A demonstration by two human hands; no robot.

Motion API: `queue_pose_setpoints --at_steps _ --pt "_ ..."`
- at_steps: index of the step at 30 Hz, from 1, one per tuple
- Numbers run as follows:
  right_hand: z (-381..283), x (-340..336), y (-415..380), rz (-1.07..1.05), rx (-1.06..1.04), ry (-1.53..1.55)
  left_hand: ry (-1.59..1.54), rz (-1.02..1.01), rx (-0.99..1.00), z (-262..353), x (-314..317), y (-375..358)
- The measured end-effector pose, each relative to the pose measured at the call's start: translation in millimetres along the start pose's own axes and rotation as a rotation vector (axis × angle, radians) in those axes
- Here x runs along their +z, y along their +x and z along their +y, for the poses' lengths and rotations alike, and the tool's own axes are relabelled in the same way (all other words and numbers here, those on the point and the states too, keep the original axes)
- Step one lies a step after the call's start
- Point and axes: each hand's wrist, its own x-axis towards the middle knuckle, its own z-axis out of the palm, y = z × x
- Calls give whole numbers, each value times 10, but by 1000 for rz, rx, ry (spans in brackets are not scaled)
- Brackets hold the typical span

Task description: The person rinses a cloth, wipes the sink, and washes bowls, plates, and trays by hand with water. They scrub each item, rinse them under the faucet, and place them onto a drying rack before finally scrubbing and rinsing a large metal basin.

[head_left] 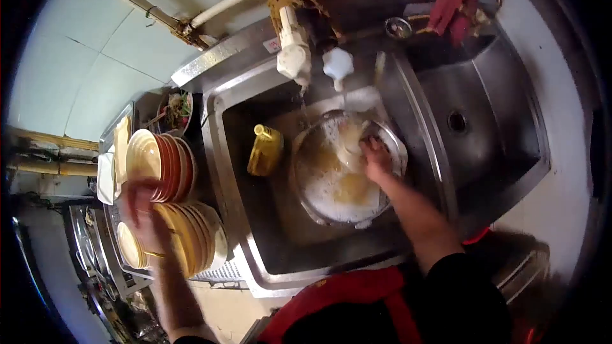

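My right hand [377, 160] is over a round metal basin [298, 186] of soapy water, its fingers curled at the rim of a pale bowl [350, 151] partly hidden by suds. Yellowish shapes show through the foam, too blurred to name. To the left, my left hand [141, 214] is smeared by motion in front of the stacked dishes; its fingers cannot be made out. Nearest to it are a stack of reddish-brown and cream bowls [145, 156], a stack of yellowish plates [185, 236] and some smaller cream bowls [129, 245].
The basin stands in a steel sink [255, 251] beside a yellow bottle [264, 151]. Taps [294, 57] hang above it. A second sink compartment [491, 121] with a drain lies to the right. Red cloth [458, 3] hangs at the back; a bowl of scraps [176, 111] sits behind the dishes.
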Motion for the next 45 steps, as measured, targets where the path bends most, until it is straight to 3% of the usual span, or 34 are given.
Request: queue_pose_setpoints --at_steps 1,2,3,4,5,6,8,11,12,13,14,16,17,20,21,23,25,26,27,28,30,31,33,35,36,37,40,41,44,45 --pt "37 82 46 -59 -18 -11 -337 -25 -88 349 642 -275" --pt "-139 -8 94 -78 -87 -187 -198 -273 -232 467 934 -356" --pt "-266 -72 110 -99 -152 -365 -421 -409 -191 284 1394 -561" --pt "-215 23 105 -168 -148 -312 -652 -515 -399 -84 1891 -800" --pt "-136 165 109 -239 -145 -260 -865 -491 -633 -434 2411 -1020" --pt "-91 261 103 -307 -139 -204 -984 -430 -1001 -687 2832 -1153" --pt "-198 165 10 -301 -144 -17 -1077 -422 -1429 -1234 3481 -1418" --pt "-171 -161 -33 -324 -249 142 -1290 -507 -1328 -1259 3882 -1573" --pt "-136 -230 -36 -337 -300 183 -1340 -533 -1379 -1175 3945 -1554" --pt "-117 -251 -39 -359 -189 292 -1388 -555 -1429 -1098 3974 -1538" --pt "-37 -175 -42 -315 -97 184 -1431 -573 -1480 -1046 3995 -1525" --pt "-61 -116 45 -216 95 -25 -1438 -664 -1373 -1175 4145 -1593" --pt "-172 -160 143 -375 205 -99 -1435 -714 -1318 -1284 4230 -1632" --pt "-125 464 -28 -233 -29 105 -1443 -860 -1148 -1506 4524 -1751" --pt "-164 529 -64 -242 -114 191 -1489 -795 -1193 -1305 4425 -1703" --pt "-514 260 -87 -393 -306 434 -1088 -833 -1055 -1466 4425 -1876" --pt "-513 114 20 -259 -425 171 -1418 -685 -1243 -1905 4630 -2255" --pt "-474 20 111 -188 -481 36 -1446 -684 -1203 -1863 4597 -2232" --pt "-447 -107 228 -390 -273 -38 -1476 -679 -1166 -1728 4510 -2174" --pt "-222 29 237 -242 -205 107 -1506 -673 -1128 -1495 4364 -2050" --pt "-97 39 241 -223 16 232 -1565 -664 -1046 -1076 4109 -1735" --pt "-40 89 230 -277 48 271 -1592 -660 -1003 -1012 4065 -1608" --pt "48 162 194 -390 109 347 -1619 -583 -1201 -1123 4158 -1388" --pt "-58 177 181 -389 -172 304 -1648 -436 -1336 -1051 4201 -1157" --pt "-168 148 199 -384 -313 281 -1605 -420 -1360 -1090 4261 -1136" --pt "-286 56 205 -488 -148 395 -1527 -441 -1340 -1122 4311 -1158" --pt "-79 5 314 -124 -128 327 -1249 -538 -1260 -1329 4482 -1344" --pt "-48 63 351 -316 399 158 -1141 -574 -1198 -1438 4545 -1425" --pt "-120 353 227 -154 184 144 -694 -757 -735 -2363 5032 -1999" --pt "-326 214 260 -249 3 82 -552 -825 -634 -2442 5069 -2055"
